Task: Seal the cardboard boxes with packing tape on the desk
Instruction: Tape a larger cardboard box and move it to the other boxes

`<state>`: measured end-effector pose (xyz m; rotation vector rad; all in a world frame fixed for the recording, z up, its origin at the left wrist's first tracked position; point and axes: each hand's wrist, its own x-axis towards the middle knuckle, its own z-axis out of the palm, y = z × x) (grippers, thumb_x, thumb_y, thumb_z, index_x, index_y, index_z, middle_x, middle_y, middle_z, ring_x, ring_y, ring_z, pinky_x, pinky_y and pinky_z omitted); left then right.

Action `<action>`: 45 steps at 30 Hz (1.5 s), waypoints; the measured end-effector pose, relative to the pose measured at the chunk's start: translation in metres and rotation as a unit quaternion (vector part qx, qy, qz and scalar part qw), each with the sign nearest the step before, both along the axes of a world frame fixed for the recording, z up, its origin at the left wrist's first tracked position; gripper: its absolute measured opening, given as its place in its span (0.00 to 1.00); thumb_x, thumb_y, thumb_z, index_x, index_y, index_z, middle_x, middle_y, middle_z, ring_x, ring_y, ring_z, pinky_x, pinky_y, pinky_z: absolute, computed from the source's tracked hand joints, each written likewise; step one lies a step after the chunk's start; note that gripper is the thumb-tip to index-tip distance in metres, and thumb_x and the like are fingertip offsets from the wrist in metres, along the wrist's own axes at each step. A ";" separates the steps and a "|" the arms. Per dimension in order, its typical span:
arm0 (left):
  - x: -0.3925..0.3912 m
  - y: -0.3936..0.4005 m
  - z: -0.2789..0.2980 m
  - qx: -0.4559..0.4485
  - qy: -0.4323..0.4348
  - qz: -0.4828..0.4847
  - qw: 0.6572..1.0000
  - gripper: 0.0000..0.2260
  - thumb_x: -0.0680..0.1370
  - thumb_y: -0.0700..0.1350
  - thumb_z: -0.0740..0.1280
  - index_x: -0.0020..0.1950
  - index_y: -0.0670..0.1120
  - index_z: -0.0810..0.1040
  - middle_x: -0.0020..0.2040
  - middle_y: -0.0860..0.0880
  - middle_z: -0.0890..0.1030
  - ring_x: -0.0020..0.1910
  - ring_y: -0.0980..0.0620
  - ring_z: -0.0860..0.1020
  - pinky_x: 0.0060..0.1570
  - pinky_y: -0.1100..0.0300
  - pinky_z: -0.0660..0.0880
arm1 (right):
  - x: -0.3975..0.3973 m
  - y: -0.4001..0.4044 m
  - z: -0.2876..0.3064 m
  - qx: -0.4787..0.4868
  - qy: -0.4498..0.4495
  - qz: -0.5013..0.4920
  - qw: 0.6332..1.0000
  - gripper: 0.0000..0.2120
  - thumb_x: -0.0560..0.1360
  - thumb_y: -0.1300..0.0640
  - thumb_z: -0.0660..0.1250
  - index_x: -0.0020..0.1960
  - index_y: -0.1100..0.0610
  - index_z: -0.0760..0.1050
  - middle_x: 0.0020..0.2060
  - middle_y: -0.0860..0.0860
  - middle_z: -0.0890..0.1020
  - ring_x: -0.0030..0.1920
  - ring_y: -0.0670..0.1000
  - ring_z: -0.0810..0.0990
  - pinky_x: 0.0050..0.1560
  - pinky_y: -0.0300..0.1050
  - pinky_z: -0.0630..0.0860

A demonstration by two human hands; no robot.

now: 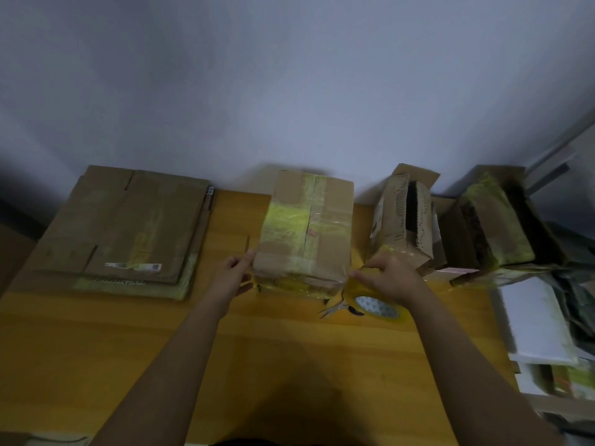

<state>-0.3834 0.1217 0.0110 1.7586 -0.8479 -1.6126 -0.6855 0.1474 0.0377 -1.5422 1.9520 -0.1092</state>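
a yellow wooden surface [96,342] carries flattened cardboard [128,226] left of the hands, a taped box [306,226] between them, open boxes [402,217] right.

Both arms are reaching forward from the bottom of the frame, bare forearms, angling in toward each other a bit. The left hand [234,274] is sitting palm-inward with the fingers mostly straight and pointing forward, fingertips touching the near-left corner of the box [306,233] just ahead of it. It isn't curling round anything. The right hand [391,278] is turned palm-down with the wrist bent, fingers curled and gripping the top of the tape roll [375,305] that's hanging right under it. Thumb side is facing left. It's a bit blurry, so I can't make out the individual fingertips.
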 end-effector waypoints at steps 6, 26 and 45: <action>0.003 -0.006 -0.002 0.078 0.015 -0.019 0.997 0.19 0.81 0.59 0.57 0.68 0.51 0.68 0.56 0.47 0.71 0.54 0.46 0.72 0.60 0.47 0.72 | 0.009 -0.003 0.001 0.004 0.015 0.021 1.000 0.26 0.75 0.36 0.66 0.63 0.54 0.80 0.64 0.51 0.79 0.63 0.53 0.76 0.58 0.49 0.74; -0.016 -0.001 0.006 -0.053 -0.325 -0.212 0.920 0.29 0.82 0.60 0.40 0.79 0.49 0.39 0.79 0.46 0.39 0.78 0.46 0.38 0.74 0.44 0.35 | 0.010 -0.005 0.003 0.022 -0.021 0.039 0.999 0.25 0.76 0.38 0.66 0.62 0.55 0.81 0.62 0.51 0.80 0.61 0.52 0.78 0.60 0.49 0.75; -0.090 -0.023 0.007 -0.192 -0.500 -0.444 0.719 0.39 0.72 0.75 0.47 0.77 0.61 0.38 0.77 0.51 0.32 0.76 0.43 0.32 0.70 0.34 0.37 | -0.033 0.018 -0.009 0.116 -0.298 -0.065 0.945 0.26 0.65 0.32 0.72 0.57 0.47 0.78 0.60 0.45 0.75 0.64 0.52 0.72 0.59 0.50 0.69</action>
